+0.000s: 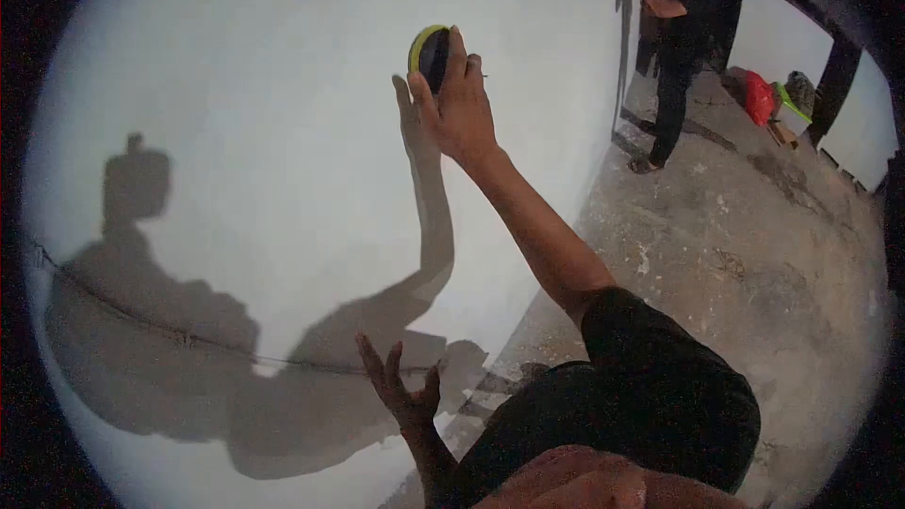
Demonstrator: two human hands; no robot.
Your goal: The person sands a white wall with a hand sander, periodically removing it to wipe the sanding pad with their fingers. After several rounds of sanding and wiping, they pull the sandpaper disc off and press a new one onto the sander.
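Observation:
My right hand [462,108] is raised against the white wall [283,85], its fingers and thumb gripping a round hand pad [435,58] with a black back and a yellow-green edge. The pad's face is turned to the wall and hidden. Lower down, my left hand [405,394] has its fingers spread and holds nothing. It is in front of the wall, overlapping a thin dark cable [311,365] in this view.
Shadows of my body and arm fall across the wall. Toward the back right, a person in dark clothes [681,66] stands by the wall with one arm raised. A red bag [758,99] and other items lie on the stained concrete floor [726,217] beyond.

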